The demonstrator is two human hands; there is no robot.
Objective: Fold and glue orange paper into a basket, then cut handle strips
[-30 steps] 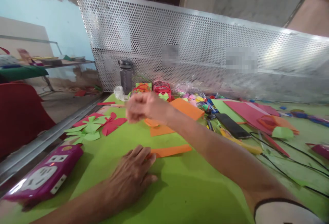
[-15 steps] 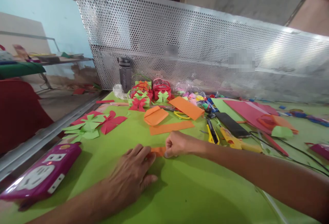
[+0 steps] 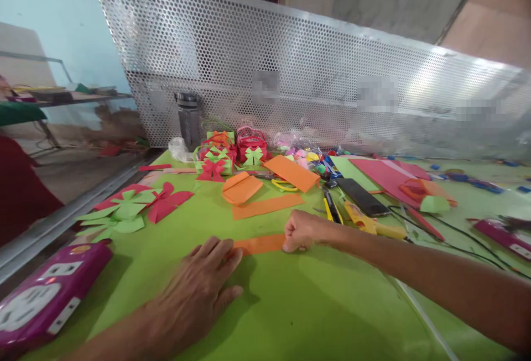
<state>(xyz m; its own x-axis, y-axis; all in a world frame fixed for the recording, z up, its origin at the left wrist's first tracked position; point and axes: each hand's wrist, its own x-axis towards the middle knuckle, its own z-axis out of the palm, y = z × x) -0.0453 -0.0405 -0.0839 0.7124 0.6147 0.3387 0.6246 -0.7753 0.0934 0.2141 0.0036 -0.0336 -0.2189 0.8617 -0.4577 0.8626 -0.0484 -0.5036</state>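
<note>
An orange paper strip [image 3: 261, 244] lies across the green tabletop between my hands. My left hand [image 3: 203, 278] rests palm down with its fingertips on the strip's left end and the thumb held apart. At the other end, my right hand [image 3: 302, 231] is curled into a fist, closed over the strip's right end. Just beyond lies another orange paper strip [image 3: 267, 206]. Behind that are a folded orange paper piece [image 3: 241, 188] and an orange rectangular piece [image 3: 291, 172]. What the curled right fingers cover is hidden.
Red and green paper bows [image 3: 133, 209] lie on the left near a purple power strip [image 3: 53, 289]. To the right are a yellow cutter [image 3: 332, 206], a yellow glue gun [image 3: 365, 220], a black phone [image 3: 362, 197] and cables. Decorated small boxes [image 3: 218, 159] and a bottle [image 3: 189, 120] stand behind.
My right hand has moved rightward relative to the left, so more of the orange strip shows between them. The left hand stays at the strip's left end. The view has shifted slightly right.
</note>
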